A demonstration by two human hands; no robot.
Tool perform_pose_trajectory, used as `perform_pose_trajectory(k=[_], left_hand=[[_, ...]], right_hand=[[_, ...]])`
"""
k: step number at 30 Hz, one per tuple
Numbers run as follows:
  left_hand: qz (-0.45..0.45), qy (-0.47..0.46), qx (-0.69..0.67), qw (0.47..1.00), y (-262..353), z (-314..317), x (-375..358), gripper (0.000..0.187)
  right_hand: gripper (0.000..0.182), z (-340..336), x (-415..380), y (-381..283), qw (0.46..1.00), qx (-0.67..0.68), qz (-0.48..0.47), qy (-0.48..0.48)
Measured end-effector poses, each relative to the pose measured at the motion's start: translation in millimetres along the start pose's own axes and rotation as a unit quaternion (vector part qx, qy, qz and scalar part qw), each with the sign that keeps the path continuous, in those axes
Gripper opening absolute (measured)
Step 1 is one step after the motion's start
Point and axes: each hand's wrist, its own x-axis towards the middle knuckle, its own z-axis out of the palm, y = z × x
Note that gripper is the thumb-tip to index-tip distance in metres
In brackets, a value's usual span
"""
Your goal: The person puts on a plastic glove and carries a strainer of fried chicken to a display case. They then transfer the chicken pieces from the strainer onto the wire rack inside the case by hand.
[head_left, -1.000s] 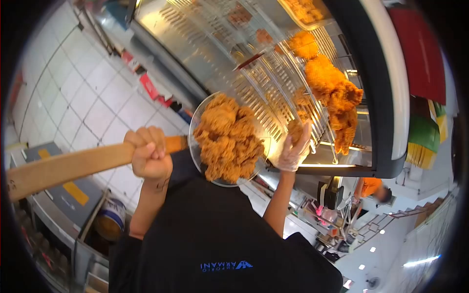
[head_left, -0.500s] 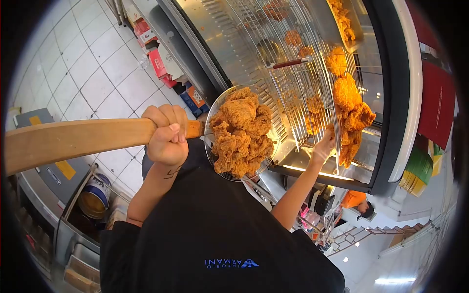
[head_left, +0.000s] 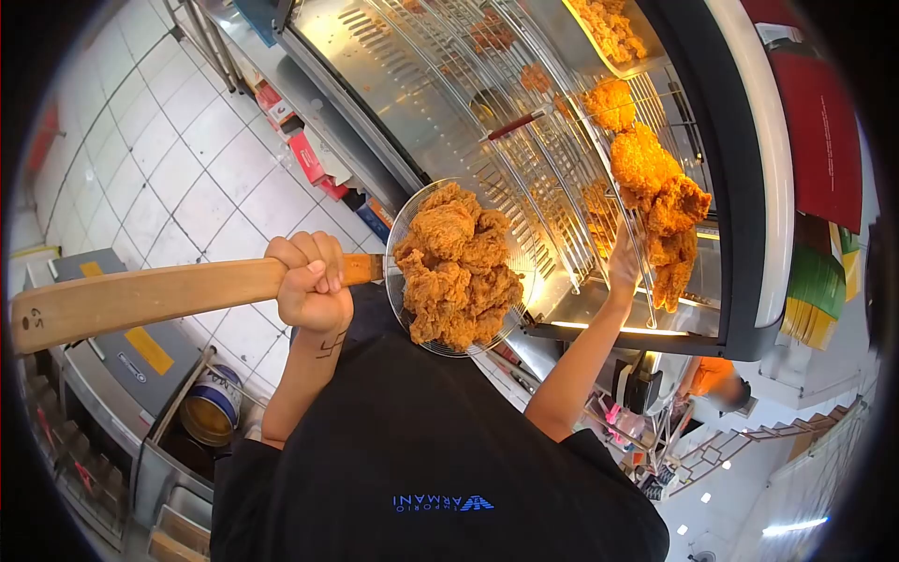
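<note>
while fried chicken (head_left: 454, 272) fills the strainer (head_left: 408, 217) at the edge of the cabinet (head_left: 735, 187), the left hand (head_left: 315, 284) clenches its wooden handle (head_left: 154, 307), seemingly to bear the weight; inside the cabinet, the right hand (head_left: 624, 265) has hidden fingertips, grasp unclear.

Fried-food shop; lit display cabinet (head_left: 729, 187), wire racks (head_left: 536, 169), fried chicken (head_left: 644, 164); white tiled floor (head_left: 178, 187)

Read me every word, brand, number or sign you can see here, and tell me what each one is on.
"EMPORIO ARMANI": on the black shirt, upside down in this view.
"65", or possibly "G5": on the end of the wooden handle.
Too small or blurred to read: print on the blue can, grey lid, red panel and blue-orange box.
</note>
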Motion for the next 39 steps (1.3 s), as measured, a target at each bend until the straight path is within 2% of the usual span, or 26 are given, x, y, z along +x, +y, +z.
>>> perform_pose_trajectory(k=[3, 4, 5, 6, 7, 9, 11, 16, 18, 21, 22, 25, 26, 29, 32, 35, 36, 39], left_hand=[[0.001, -0.007, 0.005, 1.0, 1, 2, -1, 0.017], [0.0, -0.012, 0.006, 1.0, 1, 2, -1, 0.018], [0.0, -0.017, 0.008, 1.0, 2, 3, -1, 0.019], [0.002, -0.015, 0.013, 1.0, 4, 6, -1, 0.019], [0.003, -0.014, 0.019, 1.0, 5, 9, -2, 0.019], [0.005, -0.017, 0.027, 0.999, 7, 15, -3, 0.018], [0.013, -0.018, 0.028, 0.999, 6, 20, -4, 0.017], [0.006, -0.013, 0.04, 0.999, 7, 21, -4, 0.019], [0.008, -0.02, 0.043, 0.999, 6, 19, -4, 0.021], [0.004, -0.009, 0.045, 0.999, 7, 17, -4, 0.022], [0.004, -0.01, 0.045, 0.999, 7, 16, -5, 0.022], [0.005, -0.017, 0.048, 0.999, 7, 15, -3, 0.023], [0.006, -0.019, 0.05, 0.999, 8, 15, -3, 0.024], [0.003, -0.02, 0.039, 0.999, 6, 11, -1, 0.024], [0.004, -0.012, 0.031, 0.999, 6, 13, -2, 0.024], [0.013, -0.011, 0.035, 0.999, 6, 14, -4, 0.021], [0.021, -0.012, 0.038, 0.999, 6, 14, -3, 0.02], [0.017, -0.008, 0.039, 0.999, 6, 14, -4, 0.02]], right_hand=[[0.043, -29, -47, -49, 0.994, 0.056, -0.04, 0.082], [0.04, -45, -53, -67, 0.974, 0.118, -0.163, 0.104], [0.038, -49, -62, -71, 0.955, 0.144, -0.241, 0.093], [0.036, -54, -71, -75, 0.93, 0.17, -0.317, 0.074], [0.034, -51, -79, -78, 0.923, 0.161, -0.348, 0.024], [0.037, -35, -91, -107, 0.899, 0.331, -0.231, -0.172], [0.048, -52, -89, -160, 0.854, 0.349, -0.177, -0.343], [0.056, -30, -92, -155, 0.791, 0.429, -0.134, -0.415], [0.056, -39, -85, -156, 0.837, 0.331, -0.227, -0.373], [0.06, -41, -84, -149, 0.761, 0.457, -0.127, -0.442], [0.064, -46, -87, -150, 0.73, 0.5, -0.043, -0.464], [0.063, -47, -79, -156, 0.83, 0.335, -0.288, -0.341], [0.062, -37, -77, -153, 0.812, 0.345, -0.326, -0.341], [0.061, -58, -69, -158, 0.805, 0.342, -0.284, -0.392], [0.06, -30, -75, -142, 0.763, 0.48, -0.269, -0.34], [0.065, -12, -98, -126, 0.674, 0.659, -0.048, -0.33], [0.062, -22, -103, -128, 0.681, 0.662, 0.043, -0.309], [0.064, -17, -112, -128, 0.573, 0.776, 0.203, -0.17]])
